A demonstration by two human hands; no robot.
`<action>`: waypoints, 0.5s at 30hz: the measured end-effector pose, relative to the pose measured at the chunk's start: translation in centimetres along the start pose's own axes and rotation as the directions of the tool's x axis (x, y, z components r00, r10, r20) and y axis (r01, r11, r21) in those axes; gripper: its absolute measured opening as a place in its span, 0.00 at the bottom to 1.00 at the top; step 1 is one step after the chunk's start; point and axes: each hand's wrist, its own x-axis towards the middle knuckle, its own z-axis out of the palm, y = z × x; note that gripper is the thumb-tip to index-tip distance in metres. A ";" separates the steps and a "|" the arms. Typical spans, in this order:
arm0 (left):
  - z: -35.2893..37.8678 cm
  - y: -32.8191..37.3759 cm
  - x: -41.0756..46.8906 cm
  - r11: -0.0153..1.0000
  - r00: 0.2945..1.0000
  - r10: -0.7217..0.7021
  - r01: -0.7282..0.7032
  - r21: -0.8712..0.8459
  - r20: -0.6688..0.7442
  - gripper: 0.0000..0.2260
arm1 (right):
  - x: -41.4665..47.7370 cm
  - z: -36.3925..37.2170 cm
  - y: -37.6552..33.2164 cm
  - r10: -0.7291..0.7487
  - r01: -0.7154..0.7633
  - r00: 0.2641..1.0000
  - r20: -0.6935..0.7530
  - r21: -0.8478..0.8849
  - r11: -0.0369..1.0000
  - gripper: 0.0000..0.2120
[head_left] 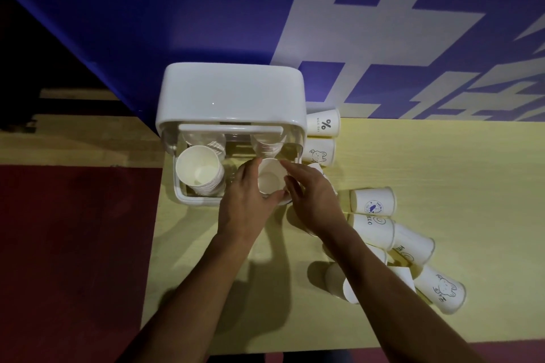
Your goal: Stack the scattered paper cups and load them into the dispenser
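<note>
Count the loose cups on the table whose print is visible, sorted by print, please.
Percent sign cup: 1
Animal drawing cups: 2
HELLO cups: 2
Blue logo cup: 1
Total: 6
Left out: the held cup and partly hidden cups.

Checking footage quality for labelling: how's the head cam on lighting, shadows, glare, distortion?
Head view: dim overall, floor at left nearly black; both forearms throw hard shadows on the table; one small glare speck on the dispenser lid; wide-angle bend at the edges; left hand, right hand and held cup are sharp, cup prints readable.
</note>
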 end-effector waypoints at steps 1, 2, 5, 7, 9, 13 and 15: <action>-0.1 0.0 -0.1 1.000 1.000 0.005 -0.005 0.004 -0.004 0.38 | -0.2 -0.4 0.0 -0.012 0.012 1.000 -0.028 0.016 1.000 0.17; -0.2 0.1 -0.2 1.000 1.000 0.016 -0.016 0.013 -0.016 0.40 | -0.4 -1.0 0.1 -0.006 0.010 0.997 -0.072 0.053 0.999 0.16; -1.2 1.2 -1.4 0.986 0.980 0.150 -0.139 0.090 -0.128 0.38 | -1.1 -3.8 1.3 0.142 -0.107 0.967 -0.212 0.167 0.980 0.12; -1.5 3.4 -2.2 0.950 0.944 0.299 -0.281 0.137 -0.138 0.31 | -1.0 -5.8 3.2 0.260 -0.218 0.929 -0.264 0.179 0.960 0.11; -0.6 6.2 -2.1 0.902 0.904 0.426 -0.421 0.097 -0.037 0.24 | -0.4 -7.8 5.2 0.316 -0.282 0.904 -0.289 0.154 0.947 0.12; 3.9 11.2 1.8 0.856 0.863 0.443 -0.488 0.172 0.243 0.27 | 1.1 -11.7 7.3 0.329 -0.311 0.899 -0.289 0.107 0.944 0.13; 6.5 12.3 4.9 0.828 0.876 0.347 -0.454 0.328 0.334 0.30 | 1.5 -13.5 8.5 0.320 -0.310 0.909 -0.267 0.081 0.947 0.13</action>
